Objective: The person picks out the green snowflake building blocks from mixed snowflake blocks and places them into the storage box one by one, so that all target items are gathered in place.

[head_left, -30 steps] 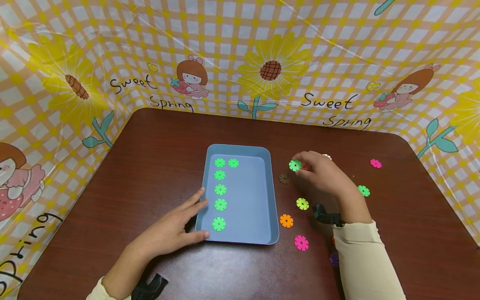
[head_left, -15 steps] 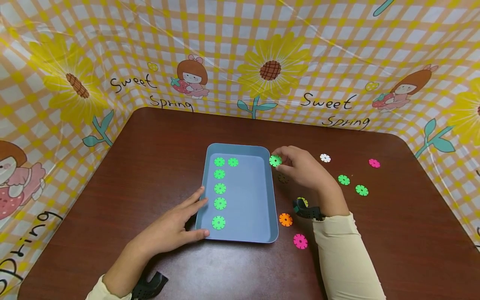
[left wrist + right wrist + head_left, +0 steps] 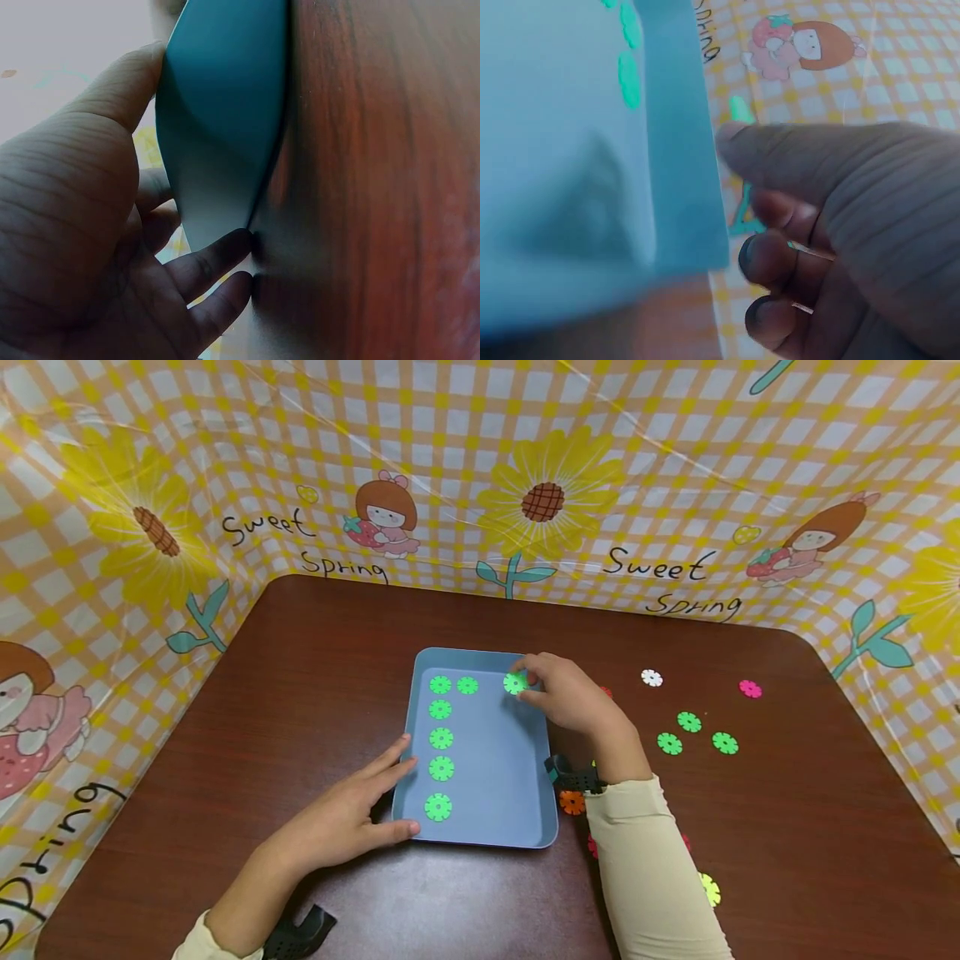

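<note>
Checked cloth backs the table. Near the far right corner of the blue tray, the right hand pinches a green disc, likely light, stiff, best held by its rim; the left hand, spread, touches the tray's left edge.

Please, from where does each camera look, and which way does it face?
Head: worn on the head, facing forward and down at the blue tray and table; left hand, right hand and both sleeves show.
Left wrist: on that wrist, facing the tray's outer wall and the table; left thumb and fingers show.
Right wrist: on that wrist, facing the tray's inside and checked cloth; right thumb and fingers show.
Shared: head and right wrist both show the tray, green discs and that cloth.
</note>
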Demonstrator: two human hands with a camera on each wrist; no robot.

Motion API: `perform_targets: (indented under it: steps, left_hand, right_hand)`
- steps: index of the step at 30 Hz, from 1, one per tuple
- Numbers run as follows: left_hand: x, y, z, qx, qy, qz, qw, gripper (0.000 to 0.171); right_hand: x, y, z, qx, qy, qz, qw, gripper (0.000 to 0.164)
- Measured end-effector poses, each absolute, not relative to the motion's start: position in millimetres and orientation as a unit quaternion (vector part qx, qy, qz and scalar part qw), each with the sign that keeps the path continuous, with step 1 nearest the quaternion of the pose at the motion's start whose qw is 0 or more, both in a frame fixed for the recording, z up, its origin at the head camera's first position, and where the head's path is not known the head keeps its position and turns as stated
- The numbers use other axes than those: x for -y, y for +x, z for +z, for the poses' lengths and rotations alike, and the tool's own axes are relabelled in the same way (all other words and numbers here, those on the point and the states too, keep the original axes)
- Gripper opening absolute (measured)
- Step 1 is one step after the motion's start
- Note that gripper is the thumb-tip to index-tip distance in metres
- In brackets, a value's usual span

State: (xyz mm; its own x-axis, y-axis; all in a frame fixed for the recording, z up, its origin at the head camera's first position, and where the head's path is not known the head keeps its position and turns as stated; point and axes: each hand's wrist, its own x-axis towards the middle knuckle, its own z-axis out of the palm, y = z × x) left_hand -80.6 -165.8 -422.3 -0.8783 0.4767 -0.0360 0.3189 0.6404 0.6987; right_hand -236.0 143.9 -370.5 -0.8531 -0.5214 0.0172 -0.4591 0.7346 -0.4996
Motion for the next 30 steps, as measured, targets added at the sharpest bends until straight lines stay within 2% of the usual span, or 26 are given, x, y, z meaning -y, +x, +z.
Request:
perform_targets:
  steps: [14, 30]
  left_hand:
    - [166.7, -81.8, -420.8, -0.901, 0.223, 0.355, 0.109, 0.086]
    - [164.7, -81.9, -421.6, -0.897, 0.212, 0.368, 0.121, 0.084]
  right_hand:
    - [-113.4, -240.9, -377.2, -0.923, -0.275, -0.254, 0.092, 0.031]
    - [-97.4, -246.3, -397.0, -0.91, -0.266, -0.271, 0.167, 0.032]
